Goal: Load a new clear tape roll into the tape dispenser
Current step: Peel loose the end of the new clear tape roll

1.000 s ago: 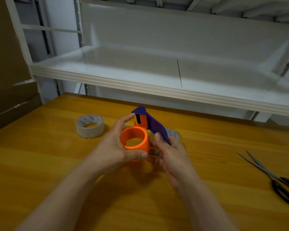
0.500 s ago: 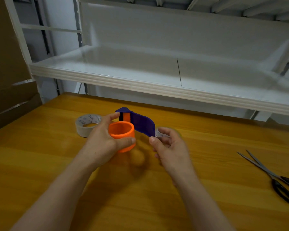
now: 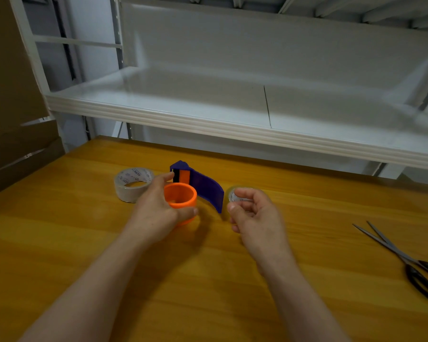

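Note:
The tape dispenser (image 3: 203, 187) has an orange drum and a curved blue-purple guard. My left hand (image 3: 156, 206) grips its orange drum, holding it just above the wooden table (image 3: 84, 243), drum opening upward. Right of the guard, my right hand (image 3: 252, 218) pinches a clear tape roll (image 3: 236, 195) between thumb and fingers. That roll is mostly hidden by the fingers. A small gap separates the roll from the dispenser's guard.
A second, greyish tape roll (image 3: 133, 184) lies flat on the table left of my left hand. Black-handled scissors (image 3: 405, 262) lie open at the right edge. A white metal shelf (image 3: 232, 124) overhangs the table's back. Cardboard (image 3: 15, 119) stands at left.
My left hand has carried the dispenser leftward and lowered it. My right hand let go of the dispenser and now holds the clear tape roll to the right.

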The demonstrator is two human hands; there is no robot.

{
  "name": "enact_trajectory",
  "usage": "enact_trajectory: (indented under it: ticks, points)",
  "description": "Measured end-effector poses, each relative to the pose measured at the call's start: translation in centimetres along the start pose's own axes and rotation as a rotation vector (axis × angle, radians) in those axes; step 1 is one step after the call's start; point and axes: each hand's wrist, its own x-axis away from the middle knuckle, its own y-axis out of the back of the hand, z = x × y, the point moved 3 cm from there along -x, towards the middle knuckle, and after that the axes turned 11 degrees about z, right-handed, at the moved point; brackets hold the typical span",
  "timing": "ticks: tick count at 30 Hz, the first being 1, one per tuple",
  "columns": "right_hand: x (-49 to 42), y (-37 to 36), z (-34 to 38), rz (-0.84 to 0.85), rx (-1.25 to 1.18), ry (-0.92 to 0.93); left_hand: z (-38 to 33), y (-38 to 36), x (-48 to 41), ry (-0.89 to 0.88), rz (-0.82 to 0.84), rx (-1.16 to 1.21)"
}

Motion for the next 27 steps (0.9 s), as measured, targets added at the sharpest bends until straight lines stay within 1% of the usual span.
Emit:
enact_trajectory:
  ticks: [10, 17, 20, 23, 25, 27]
  points:
    - [0.1, 0.0, 0.1, -0.004, 0.007, -0.017, 1.4, 0.4, -1.1, 0.055, 0.019, 0.04]
    - [-0.1, 0.2, -0.1, -0.015, -0.002, -0.015, 1.1, 0.1, -0.8, 0.082, -0.006, -0.136]
    - [-0.3, 1.5, 0.0, -0.074, -0.014, -0.01, 0.0, 0.3, -0.1, -0.001, -0.12, -0.273]
    - [-0.7, 3.9, 0.0, -0.175, 0.021, 0.004, -1.9, 0.1, 1.3, -0.197, -0.258, -0.278]
    - [-0.7, 5.2, 0.0, -0.226, 0.094, 0.021, -3.1, -0.5, 2.4, -0.341, -0.271, -0.227]
    - [-0.8, 5.9, 0.1, -0.211, 0.22, 0.033, -3.8, -1.5, 3.2, -0.425, -0.215, -0.195]
